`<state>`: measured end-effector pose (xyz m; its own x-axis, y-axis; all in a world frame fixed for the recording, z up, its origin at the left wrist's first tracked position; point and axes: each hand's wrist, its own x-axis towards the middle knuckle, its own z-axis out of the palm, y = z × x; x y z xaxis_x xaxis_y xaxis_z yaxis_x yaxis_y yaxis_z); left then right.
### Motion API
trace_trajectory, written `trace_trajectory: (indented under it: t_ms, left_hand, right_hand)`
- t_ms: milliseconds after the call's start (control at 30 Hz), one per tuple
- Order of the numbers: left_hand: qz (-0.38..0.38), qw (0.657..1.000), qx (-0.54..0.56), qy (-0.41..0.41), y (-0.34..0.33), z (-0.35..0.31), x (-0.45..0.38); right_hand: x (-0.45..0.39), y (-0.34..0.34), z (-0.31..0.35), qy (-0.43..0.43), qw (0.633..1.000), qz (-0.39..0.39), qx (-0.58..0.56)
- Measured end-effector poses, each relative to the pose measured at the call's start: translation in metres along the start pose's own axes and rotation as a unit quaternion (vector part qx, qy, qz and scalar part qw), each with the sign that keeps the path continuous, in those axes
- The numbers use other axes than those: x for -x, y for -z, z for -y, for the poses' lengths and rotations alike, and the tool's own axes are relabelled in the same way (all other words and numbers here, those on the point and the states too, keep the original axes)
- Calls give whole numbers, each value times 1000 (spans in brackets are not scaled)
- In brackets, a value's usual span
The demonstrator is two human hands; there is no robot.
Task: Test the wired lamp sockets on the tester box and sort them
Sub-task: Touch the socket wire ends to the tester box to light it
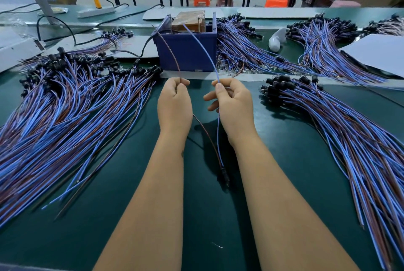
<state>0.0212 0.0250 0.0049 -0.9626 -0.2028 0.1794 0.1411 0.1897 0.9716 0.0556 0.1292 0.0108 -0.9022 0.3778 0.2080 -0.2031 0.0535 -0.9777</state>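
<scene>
The left hand (175, 102) pinches the brown wire (172, 52) and the right hand (231, 104) the blue wire (205, 47), tips toward the tester box (185, 50), socket (225, 175) dangling over the tabletop (207, 216) near its front edge.

Two hands: the left hand (175, 102) and the right hand (231, 104). One blue box (188, 52). One brown wire (169, 50) and one blue wire (203, 47) go up. One black socket (225, 175). Too many wires in the piles to count.
</scene>
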Motion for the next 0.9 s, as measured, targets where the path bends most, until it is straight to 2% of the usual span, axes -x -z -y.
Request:
trace_trajectory:
  t_ms: [267,467,900]
  left_hand:
    - [-26,997,-71,-20,5,9,-5]
    - [-16,999,-23,26,8,14,-12]
    - [-49,997,22,50,8,16,-17]
  right_hand:
    - [-3,4,-3,-39,998,-44,-20]
    - [-4,3,-5,-41,998,-40,-1]
    - [-4,3,-6,-40,999,-29,12]
